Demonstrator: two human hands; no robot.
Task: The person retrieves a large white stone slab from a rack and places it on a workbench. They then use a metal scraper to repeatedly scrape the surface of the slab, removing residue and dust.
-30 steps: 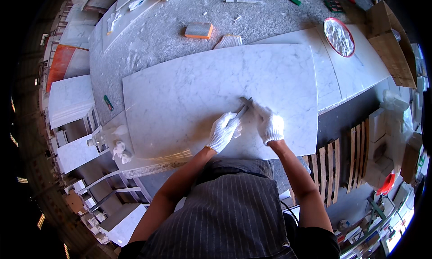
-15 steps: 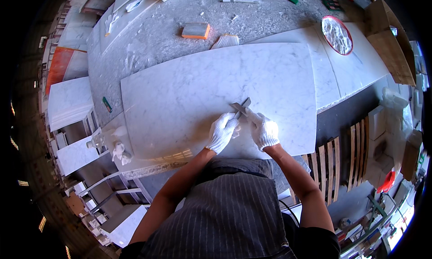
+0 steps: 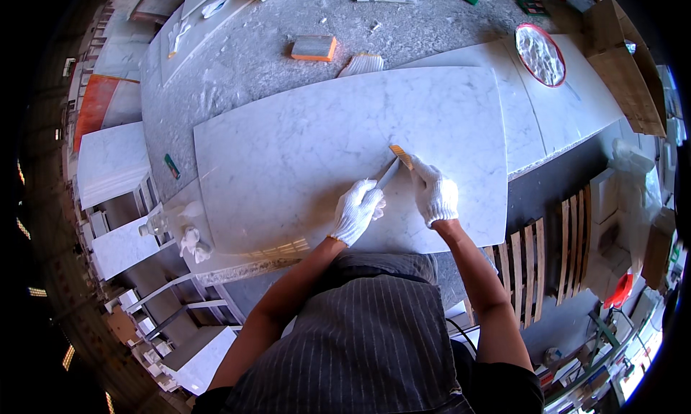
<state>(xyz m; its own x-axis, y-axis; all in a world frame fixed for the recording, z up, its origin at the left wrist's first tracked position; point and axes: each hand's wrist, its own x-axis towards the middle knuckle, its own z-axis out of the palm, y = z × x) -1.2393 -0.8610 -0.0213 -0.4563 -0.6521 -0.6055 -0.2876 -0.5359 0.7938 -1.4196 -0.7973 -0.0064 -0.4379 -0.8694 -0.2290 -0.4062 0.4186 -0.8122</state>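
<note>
My left hand (image 3: 357,208), in a white knitted glove, is closed around a narrow flat metal scraper (image 3: 389,173) that points up and to the right. Also gloved in white, my right hand (image 3: 435,192) grips a second flat scraper (image 3: 401,155), whose face shines yellow. The two blades meet or overlap near their ends; exact contact is hard to tell. Both hands are over a large white marble slab (image 3: 288,147) with grey veins. Their handles are hidden inside the gloves.
Beyond the slab lie an orange-and-grey block (image 3: 314,49) and a white glove (image 3: 362,65) on the dusty table. A red-rimmed bowl of white paste (image 3: 540,55) stands at the far right beside a cardboard box (image 3: 625,68). A green-handled tool (image 3: 171,166) lies left.
My right hand has shifted slightly right and turned, and its scraper now catches yellow light near the left blade's tip. My left hand has barely moved.
</note>
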